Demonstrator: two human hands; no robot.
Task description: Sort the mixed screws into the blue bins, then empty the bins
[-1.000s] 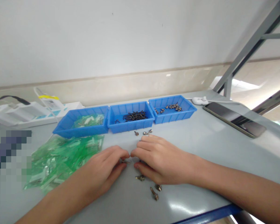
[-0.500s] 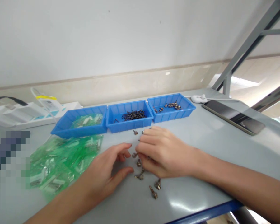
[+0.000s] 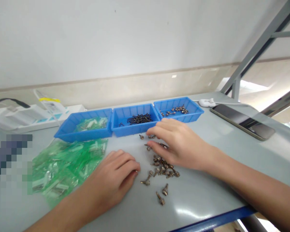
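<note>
Several hex-head bolts (image 3: 163, 169) lie in a loose pile on the grey tabletop, with a few strays nearer the front edge. My right hand (image 3: 181, 143) hovers at the back of the pile, thumb and index finger apart, with nothing visible between them; it covers some bolts. To the left of the pile, my left hand (image 3: 118, 175) is closed, fingertips pressed against the thumb. What it holds is hidden, apart from a small glint at the fingertips. Beside its wrist are green plastic bags (image 3: 72, 164) with small parts inside.
Three blue bins stand in a row at the back: a left bin (image 3: 65, 130) with a bag, a middle bin (image 3: 135, 129) with dark screws, a right bin (image 3: 194, 116) with bolts. A phone (image 3: 243, 122) lies right, a white power strip (image 3: 72, 111) left.
My left hand has gone from spread to closed. The right hand has lifted and opened, moving back and uncovering the pile. Two bolts between the hands are gone from their spots.
</note>
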